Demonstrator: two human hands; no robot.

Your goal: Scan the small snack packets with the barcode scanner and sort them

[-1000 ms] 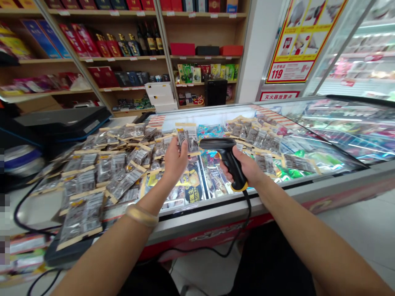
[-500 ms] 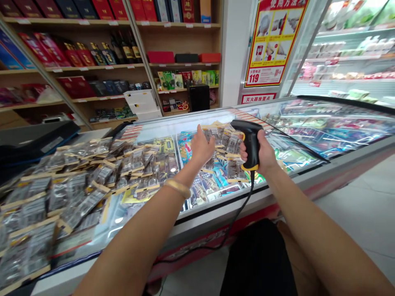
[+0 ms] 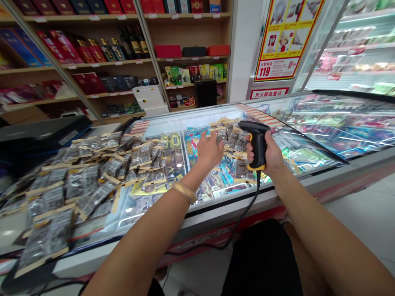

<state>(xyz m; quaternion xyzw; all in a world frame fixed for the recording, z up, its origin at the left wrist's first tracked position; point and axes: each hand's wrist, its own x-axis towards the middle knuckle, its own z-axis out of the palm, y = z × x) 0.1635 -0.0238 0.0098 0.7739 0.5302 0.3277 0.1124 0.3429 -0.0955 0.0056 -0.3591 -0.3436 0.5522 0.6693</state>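
Observation:
My right hand point(image 3: 273, 155) is wrapped round the grip of a black and yellow barcode scanner point(image 3: 258, 144), its head pointing left above the glass. A dark cable runs down from the handle. My left hand point(image 3: 210, 151), with a gold bangle point(image 3: 184, 192) at the wrist, has its fingers apart and holds nothing I can see. It is over the freezer, just left of a small pile of clear packets with tan edges point(image 3: 237, 139); whether the fingertips touch them I cannot tell. A larger heap of similar packets point(image 3: 82, 185) spreads across the left side.
The glass-topped chest freezer point(image 3: 311, 172) stretches from left to right, with colourful packages point(image 3: 212, 185) showing below the glass. Shelves of boxes and bottles point(image 3: 191, 59) stand behind. A dark device point(image 3: 46, 131) sits at the left, and a refrigerated display point(image 3: 354, 53) at the right.
The whole view has shifted, so the scene sits slightly further right. My left hand's fingers have spread near the small pile. The scanner stays in my right hand.

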